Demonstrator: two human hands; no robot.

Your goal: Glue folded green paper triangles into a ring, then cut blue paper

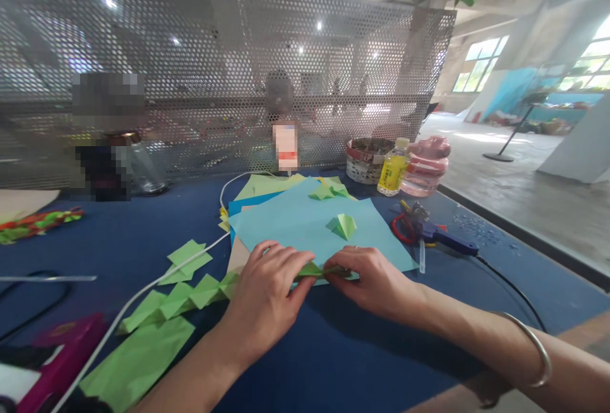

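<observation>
Near the front edge of the light blue paper sheets (300, 216), my left hand (274, 283) and my right hand (369, 276) meet, fingers closed. Between them they pinch a folded green paper piece (311, 270), partly covered by the fingers. Left of my left hand lies a row of pleated green paper pieces (176, 302); whether it joins the held piece is hidden. One small fan-folded green piece (344, 227) rests on the blue sheet, beyond my right hand. A flat green paper sheet (140, 362) lies beside my left forearm.
To the right are a blue glue gun (448, 238) with a black cord and red-handled scissors (404, 229). Behind them stand a yellow-labelled bottle (393, 168), a pink jug (426, 168) and a basket (365, 165). A white cable (157, 279) crosses the left side. A perforated screen (214, 82) backs the table.
</observation>
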